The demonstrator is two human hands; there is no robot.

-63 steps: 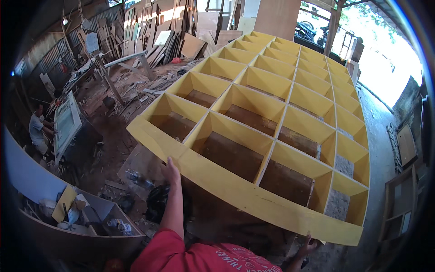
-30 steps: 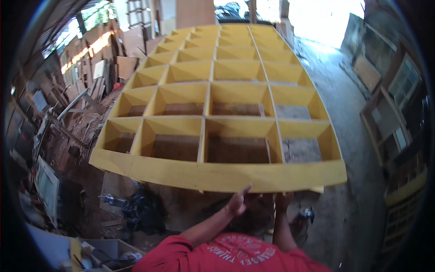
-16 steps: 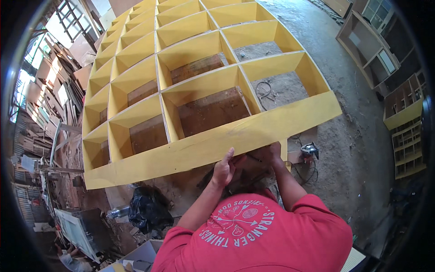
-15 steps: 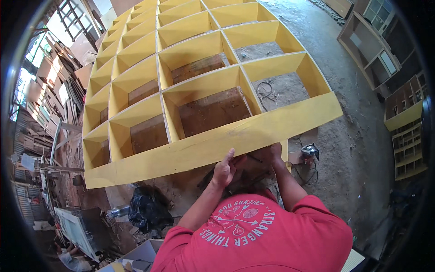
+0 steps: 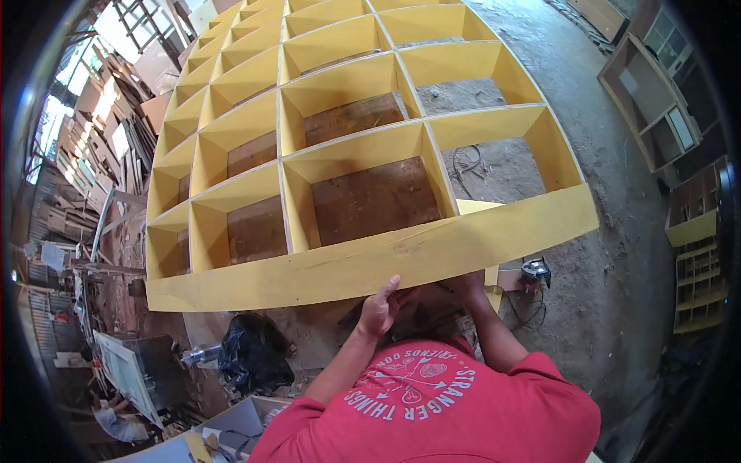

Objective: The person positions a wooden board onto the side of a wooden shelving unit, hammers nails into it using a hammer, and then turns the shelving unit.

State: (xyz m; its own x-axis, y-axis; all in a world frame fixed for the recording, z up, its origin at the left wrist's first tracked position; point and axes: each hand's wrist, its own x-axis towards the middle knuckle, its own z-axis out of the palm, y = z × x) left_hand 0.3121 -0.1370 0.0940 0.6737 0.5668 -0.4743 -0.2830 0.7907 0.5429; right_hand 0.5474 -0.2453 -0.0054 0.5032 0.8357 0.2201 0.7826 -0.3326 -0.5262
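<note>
Head view: left hand [image 5: 378, 310] half-open, thumb against yellow frame [image 5: 340, 274].

left hand [image 5: 380, 310] moved to mid front board [image 5: 374, 261], yellow strip [image 5: 476, 206] newly showing through nearest right compartment [image 5: 494, 126]

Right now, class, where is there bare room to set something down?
Grey floor lies bare between the yellow frame and the open wooden unit at right. It is crowded around the black bag and the corded tool.

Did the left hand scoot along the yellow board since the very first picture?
Yes, to the right. The left hand was near the left end of the yellow front board; now it's near that board's middle.
</note>
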